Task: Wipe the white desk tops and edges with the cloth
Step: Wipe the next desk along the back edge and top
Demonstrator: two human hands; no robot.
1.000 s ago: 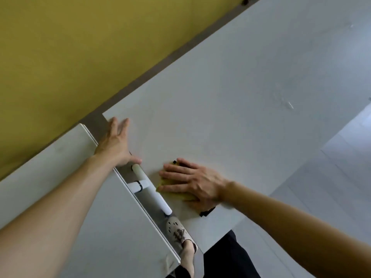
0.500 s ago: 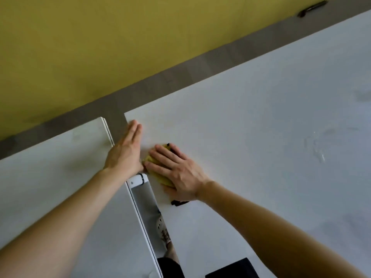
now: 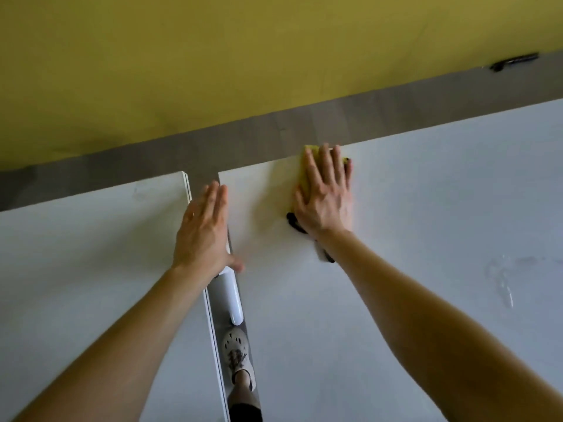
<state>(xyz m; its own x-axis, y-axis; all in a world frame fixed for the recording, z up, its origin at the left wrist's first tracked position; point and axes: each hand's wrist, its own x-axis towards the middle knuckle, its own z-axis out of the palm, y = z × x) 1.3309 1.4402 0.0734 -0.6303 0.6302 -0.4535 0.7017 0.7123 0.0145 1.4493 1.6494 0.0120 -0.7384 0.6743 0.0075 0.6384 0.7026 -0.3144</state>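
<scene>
- The cloth (image 3: 304,172) is yellow, thin and soft. It lies flat at the far edge of the right counter (image 3: 426,208), mostly hidden under the right hand (image 3: 324,196), with its far end just over the edge.
- It looks light and limp, so it would likely bunch or slide out unless pressed down over most of its area. A flat palm on top suits the tops; for the edges, folding it over the rim and pinching it there seems the better hold.
- The right hand's fingers (image 3: 324,166) are straight and slightly spread, pressing the cloth down rather than curling round it. A dark strip (image 3: 294,222) shows by the wrist; I cannot tell what it is.
- The left hand (image 3: 202,233) lies flat with straight fingers (image 3: 214,199) across the gap between the left counter (image 3: 91,254) and the right one, holding nothing.
- Wet streaks (image 3: 502,278) show to the right on the right counter.
- Half a second ago the cloth was at that counter's left edge, touching the left hand. It has since moved to the far edge and to the right, so the hands are now apart. The left hand has stayed by the gap.
</scene>
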